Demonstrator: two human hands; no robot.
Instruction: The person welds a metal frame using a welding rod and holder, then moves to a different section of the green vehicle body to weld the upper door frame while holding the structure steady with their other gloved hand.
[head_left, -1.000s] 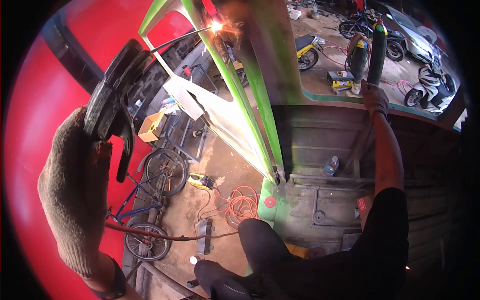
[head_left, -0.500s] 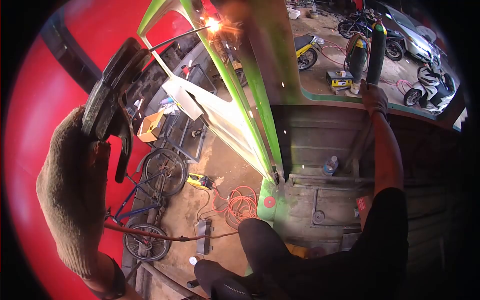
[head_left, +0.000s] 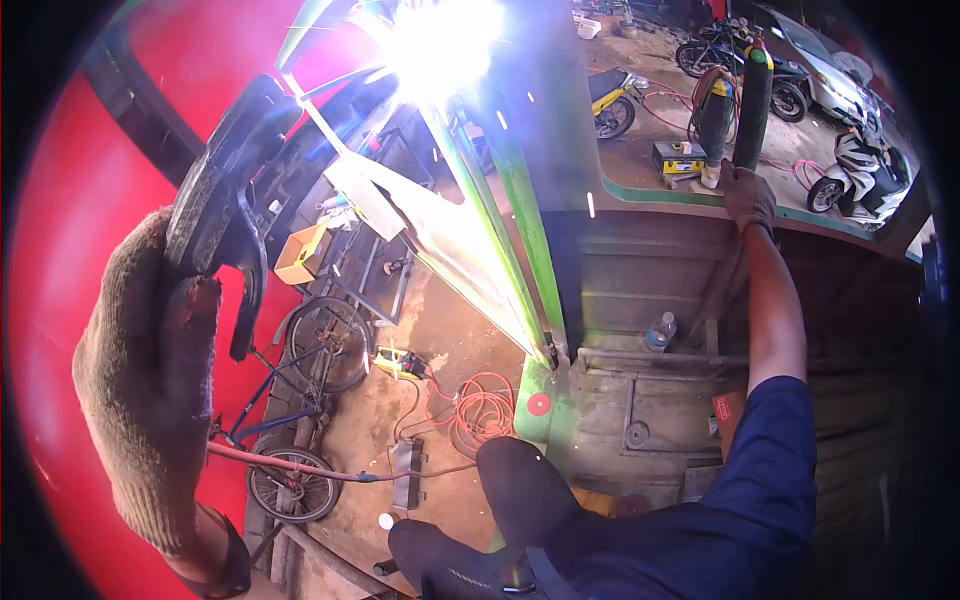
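My left hand [head_left: 140,400], in a knitted glove, is wrapped around a welding electrode holder [head_left: 222,175]. A thin welding rod [head_left: 345,82] runs from its jaws up into a bright white arc. That glare hides the rod's tip and the upper part of the green door frame [head_left: 468,185] it meets. On the right, my right hand [head_left: 748,197], also gloved, grips the vehicle's window sill [head_left: 655,198] with its arm stretched out. Orange welding cable [head_left: 350,478] trails below my left hand.
A red panel [head_left: 60,330] stands at the left. Below lie a bicycle [head_left: 325,345], coiled orange hose [head_left: 485,415] and a yellow machine [head_left: 398,362]. Inside the vehicle is a plastic bottle [head_left: 661,331]. Gas cylinders [head_left: 753,110] and motorcycles [head_left: 855,180] stand outside the window.
The small orange spark at the rod's tip has grown into a large white-blue arc that lights the surroundings. Both hands stay in nearly the same place.
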